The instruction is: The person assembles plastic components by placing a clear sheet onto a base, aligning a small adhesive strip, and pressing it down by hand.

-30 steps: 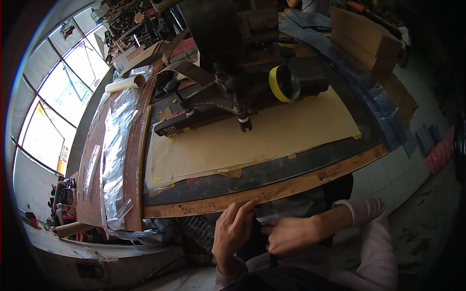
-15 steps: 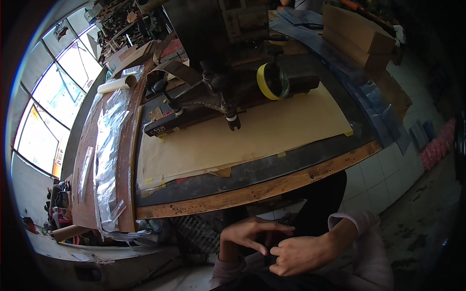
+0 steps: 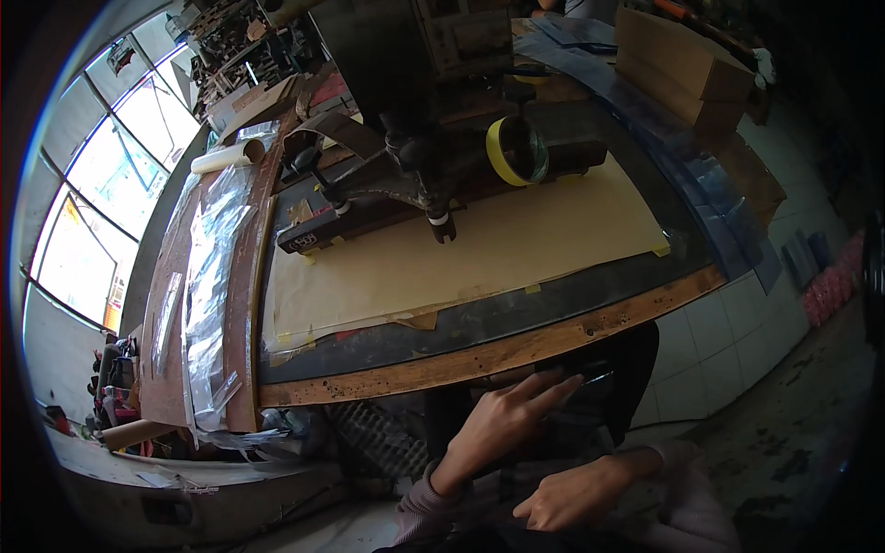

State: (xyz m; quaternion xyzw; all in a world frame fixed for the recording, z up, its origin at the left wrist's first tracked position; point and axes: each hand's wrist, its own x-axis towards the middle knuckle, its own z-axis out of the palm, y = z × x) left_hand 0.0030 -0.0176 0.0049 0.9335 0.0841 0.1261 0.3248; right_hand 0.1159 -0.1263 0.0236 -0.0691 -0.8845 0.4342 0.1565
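Here, below the wooden edging strip (image 3: 498, 354) of the dark-topped bench (image 3: 479, 325), were: left hand (image 3: 498, 424), fingers (image 3: 556, 394) extended, slightly parted, blurred; right hand (image 3: 576, 493), fingers curled, nearer the body. Whether either held anything could not be told. Tan paper sheet (image 3: 479, 249) lay flat atop the bench.

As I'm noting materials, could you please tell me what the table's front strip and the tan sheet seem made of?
Front strip: likely worn, dull wood, by its brown, pitted surface. Tan sheet: matte, probably paper or thin card, given its uneven edge.
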